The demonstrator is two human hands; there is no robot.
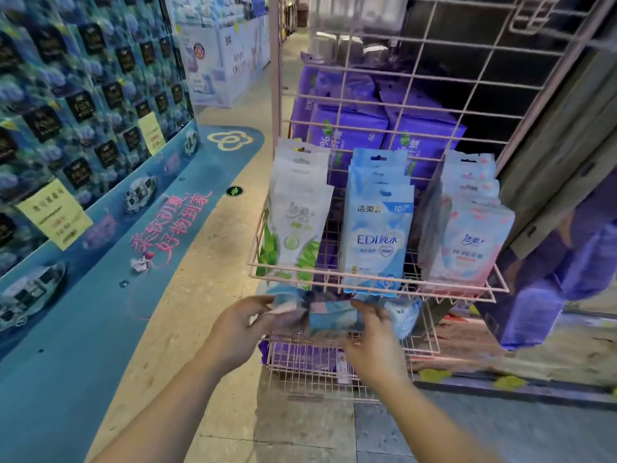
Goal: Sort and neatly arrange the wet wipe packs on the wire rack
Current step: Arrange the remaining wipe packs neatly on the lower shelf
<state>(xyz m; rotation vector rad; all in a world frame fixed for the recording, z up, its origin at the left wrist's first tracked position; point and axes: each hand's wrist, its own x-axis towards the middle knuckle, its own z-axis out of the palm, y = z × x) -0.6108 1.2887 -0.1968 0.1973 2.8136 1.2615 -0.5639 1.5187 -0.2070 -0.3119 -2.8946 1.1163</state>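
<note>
Packs in three upright rows fill the upper basket of the pink wire rack [367,279]: green-leaf packs [295,225] on the left, blue packs [375,235] in the middle, pink packs [467,242] on the right; each row leans back against the grid. Below the basket's front rail, your hands share a loose bundle of mixed packs [329,315]; your left hand [245,324] curls its fingers round the bundle's left end, your right hand [374,329] grips the right end with fingers bent over a blue pack; motion blur hides how many packs you have. The risk, as I judge it: the bundle is slippery film held only at its ends, so a middle pack could slide out onto the floor if either grip eases; lifting it close under the rail could catch the wire and spill it; pushing a pack in hard could topple a leaning row, or land a colour in the wrong row.
</note>
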